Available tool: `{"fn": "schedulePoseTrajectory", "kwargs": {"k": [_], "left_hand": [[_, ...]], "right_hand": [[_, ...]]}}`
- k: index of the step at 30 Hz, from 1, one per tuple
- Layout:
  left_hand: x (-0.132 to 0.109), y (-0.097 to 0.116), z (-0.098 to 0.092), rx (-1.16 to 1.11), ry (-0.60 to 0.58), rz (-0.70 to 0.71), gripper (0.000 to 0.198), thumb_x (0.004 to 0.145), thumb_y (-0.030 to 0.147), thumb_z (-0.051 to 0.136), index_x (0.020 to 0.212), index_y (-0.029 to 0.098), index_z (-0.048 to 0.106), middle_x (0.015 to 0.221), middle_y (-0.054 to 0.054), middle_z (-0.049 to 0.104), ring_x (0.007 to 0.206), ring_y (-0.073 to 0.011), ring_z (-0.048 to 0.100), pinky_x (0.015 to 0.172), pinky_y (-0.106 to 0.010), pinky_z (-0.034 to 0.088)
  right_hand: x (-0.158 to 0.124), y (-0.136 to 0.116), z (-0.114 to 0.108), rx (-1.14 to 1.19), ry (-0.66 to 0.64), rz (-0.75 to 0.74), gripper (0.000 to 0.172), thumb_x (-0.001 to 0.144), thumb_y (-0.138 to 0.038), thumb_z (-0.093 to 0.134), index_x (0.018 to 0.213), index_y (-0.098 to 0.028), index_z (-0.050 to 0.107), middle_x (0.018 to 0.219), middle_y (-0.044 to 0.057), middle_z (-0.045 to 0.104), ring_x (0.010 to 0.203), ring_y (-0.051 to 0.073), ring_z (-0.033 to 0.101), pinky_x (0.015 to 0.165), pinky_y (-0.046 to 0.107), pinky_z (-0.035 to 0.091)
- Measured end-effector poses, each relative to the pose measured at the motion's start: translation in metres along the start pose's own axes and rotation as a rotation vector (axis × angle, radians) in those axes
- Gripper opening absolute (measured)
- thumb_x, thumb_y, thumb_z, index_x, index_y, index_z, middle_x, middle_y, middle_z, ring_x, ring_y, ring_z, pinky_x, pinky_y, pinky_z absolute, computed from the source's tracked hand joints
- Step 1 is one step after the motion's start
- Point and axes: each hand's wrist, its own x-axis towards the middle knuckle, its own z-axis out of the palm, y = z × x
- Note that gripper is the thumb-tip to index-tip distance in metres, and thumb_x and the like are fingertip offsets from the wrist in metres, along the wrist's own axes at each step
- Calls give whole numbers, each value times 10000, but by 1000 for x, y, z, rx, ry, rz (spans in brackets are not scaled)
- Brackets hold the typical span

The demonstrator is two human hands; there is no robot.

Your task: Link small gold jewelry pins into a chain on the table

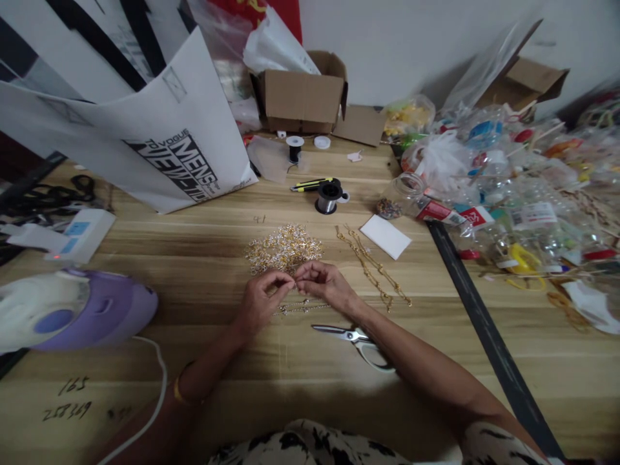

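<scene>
My left hand (261,300) and my right hand (328,284) meet fingertip to fingertip, both pinched. Whatever they hold between them is too small to make out. Just beyond the fingers lies a heap of gold and silver jewellery links (283,244). A silver chain (305,309) with small beads is stretched on the table below the hands, partly hidden by them. To the right, gold beaded chains (372,265) lie in long strands. Scissors (356,336) with pale handles rest beside my right forearm, which covers part of one handle.
Wire spools (329,197) and a yellow-black utility knife (310,185) lie farther back. A white pad (385,236) sits near a jar of beads (390,206). Bagged plastic items (508,187) fill the right. A purple appliance (116,307), a large bag (194,142) and a carton (303,97) also stand here.
</scene>
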Motion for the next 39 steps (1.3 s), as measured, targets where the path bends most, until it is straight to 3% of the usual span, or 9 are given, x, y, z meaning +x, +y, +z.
{"fn": "schedulePoseTrajectory", "kwargs": {"k": [10,17,26,39], "left_hand": [[1,6,0,99,25,156,100,789,228,593,720,174,643,713,-30,635,696,-147,585,691,-255,453],[1,6,1,105,19,115,106,795,219,565,713,169,610,714,-16,625,695,-138,572,688,-242,440],[2,2,1,-3,-24,-52,128,801,261,555,740,155,593,722,-13,623,703,-139,578,664,-223,439],[2,-4,0,-21,13,-61,124,789,268,576,747,155,608,721,-6,629,695,-132,578,656,-222,440]], "right_hand": [[1,3,0,11,28,0,258,651,-298,731,814,-162,583,686,-21,588,595,84,540,575,212,427],[1,3,0,-22,35,0,248,664,-303,724,808,-156,586,639,-34,566,557,73,515,539,197,408],[0,-3,2,-12,-18,-11,201,689,-260,706,806,-143,591,678,-21,571,591,67,511,556,191,400],[-1,-3,-1,-102,3,12,188,709,-210,637,872,-148,568,686,-15,590,537,74,547,485,183,434]]}}
